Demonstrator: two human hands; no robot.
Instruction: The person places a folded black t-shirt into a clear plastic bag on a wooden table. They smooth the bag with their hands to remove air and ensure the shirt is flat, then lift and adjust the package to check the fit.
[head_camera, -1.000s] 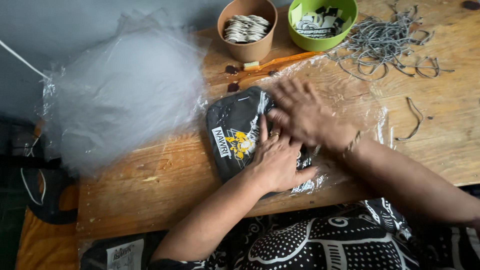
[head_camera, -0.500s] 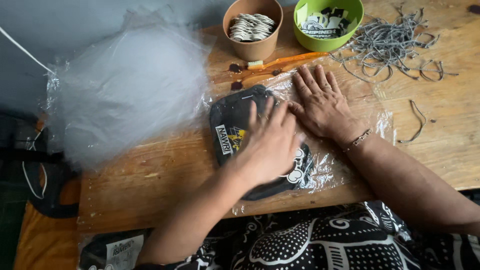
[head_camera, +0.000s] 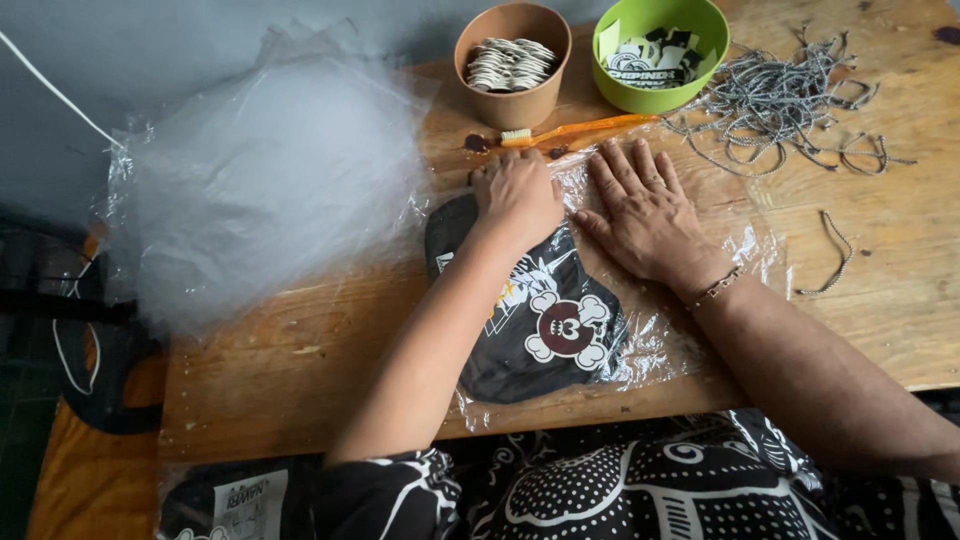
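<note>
The left hand (head_camera: 518, 195) has slid from the middle of the folded black printed garment in its clear plastic bag (head_camera: 545, 320) to its far end, fingers curled, pressing there, gripping nothing. The right hand (head_camera: 645, 212) stays flat, grip open, on the plastic beside it. The package lies near the wooden desk's (head_camera: 300, 370) front edge; bare board lies leftward.

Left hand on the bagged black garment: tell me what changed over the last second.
The left hand slid from the garment's near end, away from the person, to its far end, baring the skull print on the black garment in its clear plastic bag. The right hand came off the left hand and now lies flat on the bag beside it. The garment and the brown cup stayed put.
</note>
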